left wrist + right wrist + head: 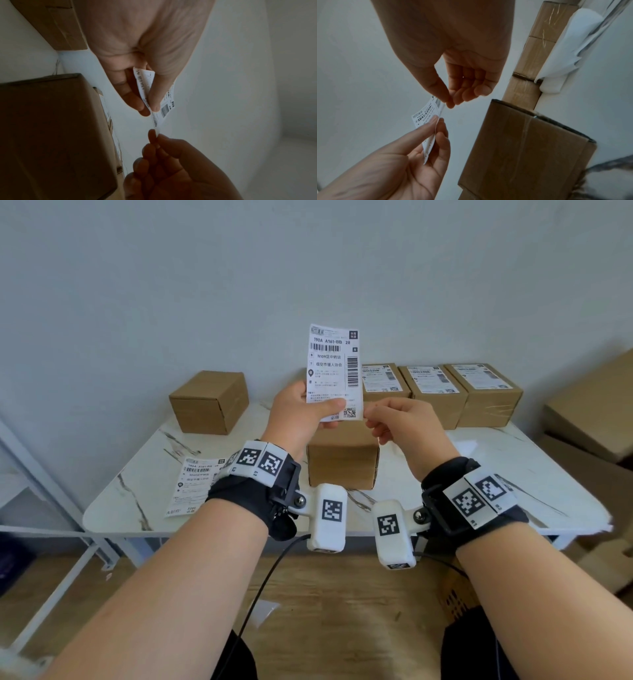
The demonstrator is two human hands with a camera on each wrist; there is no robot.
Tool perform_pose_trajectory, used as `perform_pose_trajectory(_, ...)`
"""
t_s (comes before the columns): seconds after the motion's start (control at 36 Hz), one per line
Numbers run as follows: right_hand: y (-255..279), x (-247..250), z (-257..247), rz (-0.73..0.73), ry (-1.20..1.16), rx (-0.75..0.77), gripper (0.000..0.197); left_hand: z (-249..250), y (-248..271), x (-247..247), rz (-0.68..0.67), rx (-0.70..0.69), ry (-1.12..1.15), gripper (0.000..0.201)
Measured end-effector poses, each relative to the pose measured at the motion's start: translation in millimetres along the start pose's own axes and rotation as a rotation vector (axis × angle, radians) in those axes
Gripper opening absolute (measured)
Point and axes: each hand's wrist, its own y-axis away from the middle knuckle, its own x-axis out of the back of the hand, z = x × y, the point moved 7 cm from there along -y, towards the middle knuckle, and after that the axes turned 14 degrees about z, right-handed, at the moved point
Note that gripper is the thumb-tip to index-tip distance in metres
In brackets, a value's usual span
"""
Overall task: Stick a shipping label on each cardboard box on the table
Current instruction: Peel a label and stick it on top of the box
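The shipping label [334, 371] is up in the air, reading "190A A161-BB 28" above its barcodes. Left hand [301, 412] pinches its lower part, thumb across the front; right hand [404, 422] nips the bottom corner. Beneath them, a plain cardboard box [342, 460] on the white marbled desk [144, 491]. Three labelled boxes [435, 392] line the grey wall; a spare label [193, 484] lies left.

"190A A161-BB 28" and "N109区中转站" on the held shipping label [335, 371].
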Motion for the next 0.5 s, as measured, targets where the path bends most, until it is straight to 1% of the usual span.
perform_pose_trajectory(0.19, 0.9, -0.9, 3.6, -0.022, -0.019, -0.001, 0.011, -1.8, -4.8, -1.6, -0.016, -0.006, -0.011, 0.039)
perform_pose_trajectory(0.5, 0.1, -1.3, 0.9, -0.018, -0.026, 0.017, 0.011, -3.5, -6.0, -2.7, -0.003, -0.021, -0.033, 0.038)
